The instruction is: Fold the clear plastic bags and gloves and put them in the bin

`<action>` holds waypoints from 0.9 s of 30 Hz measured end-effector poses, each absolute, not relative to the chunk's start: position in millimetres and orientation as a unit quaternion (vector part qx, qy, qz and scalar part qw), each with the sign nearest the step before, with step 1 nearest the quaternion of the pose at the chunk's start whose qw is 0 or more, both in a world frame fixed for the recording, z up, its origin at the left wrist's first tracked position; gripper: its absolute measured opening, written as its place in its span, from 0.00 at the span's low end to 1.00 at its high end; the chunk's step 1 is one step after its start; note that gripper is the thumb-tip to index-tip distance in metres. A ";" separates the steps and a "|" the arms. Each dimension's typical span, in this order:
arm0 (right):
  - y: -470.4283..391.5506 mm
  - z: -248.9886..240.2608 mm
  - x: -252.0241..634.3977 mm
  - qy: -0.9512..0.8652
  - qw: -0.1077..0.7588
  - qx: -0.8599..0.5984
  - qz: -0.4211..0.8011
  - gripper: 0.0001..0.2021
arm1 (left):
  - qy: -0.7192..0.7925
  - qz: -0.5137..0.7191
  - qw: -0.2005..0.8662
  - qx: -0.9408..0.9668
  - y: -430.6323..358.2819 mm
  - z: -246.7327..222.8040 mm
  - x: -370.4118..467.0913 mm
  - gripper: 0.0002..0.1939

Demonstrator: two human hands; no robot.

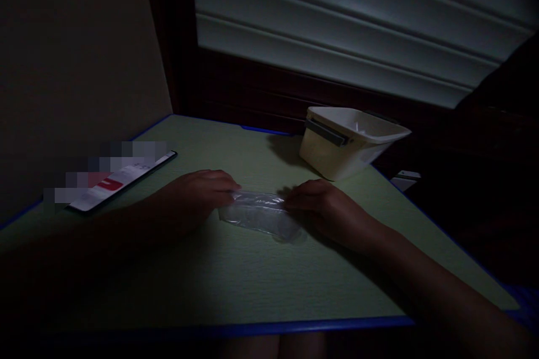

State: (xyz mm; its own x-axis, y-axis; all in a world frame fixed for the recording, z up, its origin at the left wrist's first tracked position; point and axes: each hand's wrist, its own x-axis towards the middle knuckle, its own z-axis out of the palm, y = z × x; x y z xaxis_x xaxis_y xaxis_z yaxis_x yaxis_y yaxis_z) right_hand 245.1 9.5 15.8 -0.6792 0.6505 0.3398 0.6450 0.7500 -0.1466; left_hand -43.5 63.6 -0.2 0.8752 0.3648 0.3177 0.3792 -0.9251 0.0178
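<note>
A clear plastic bag lies spread on the pale green table, wider than it is deep. My left hand grips its upper left corner, fingers closed on the film. At the opposite end, my right hand pinches the upper right edge. Light glints off creases along the bag's top side. The dim light hides whether anything is inside it.
Behind my right hand stands a cream plastic bin with dark side handles. A flat dark-edged item, partly blurred out, lies at left. Blue edging borders the table. A wall and slatted panel rise behind.
</note>
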 end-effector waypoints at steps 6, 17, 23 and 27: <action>1.1 21.1 241.7 -0.918 0.148 -0.367 -0.006 0.14 | -0.216 -0.106 0.020 -0.970 57.1 1.7 -47.3 0.19; 7.9 32.9 196.0 -0.948 0.103 -0.301 -0.018 0.19 | -0.223 -0.042 0.071 -0.971 50.3 12.6 -40.6 0.18; 13.8 31.6 193.6 -0.945 0.079 -0.310 0.067 0.18 | -0.244 -0.042 0.062 -0.967 47.7 14.9 -40.9 0.15; 12.2 29.1 229.3 -0.926 0.091 -0.350 0.104 0.21 | -0.239 -0.062 0.061 -0.967 51.5 8.2 -44.6 0.14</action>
State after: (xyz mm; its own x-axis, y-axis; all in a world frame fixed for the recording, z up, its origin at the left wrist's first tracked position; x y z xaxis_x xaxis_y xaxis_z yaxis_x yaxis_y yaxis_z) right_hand 229.3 12.2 29.1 -0.7383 0.6675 0.0967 0.6295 0.7335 -0.2564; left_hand -44.6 51.5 8.2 0.8776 0.4556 0.1493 0.4708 -0.8778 -0.0888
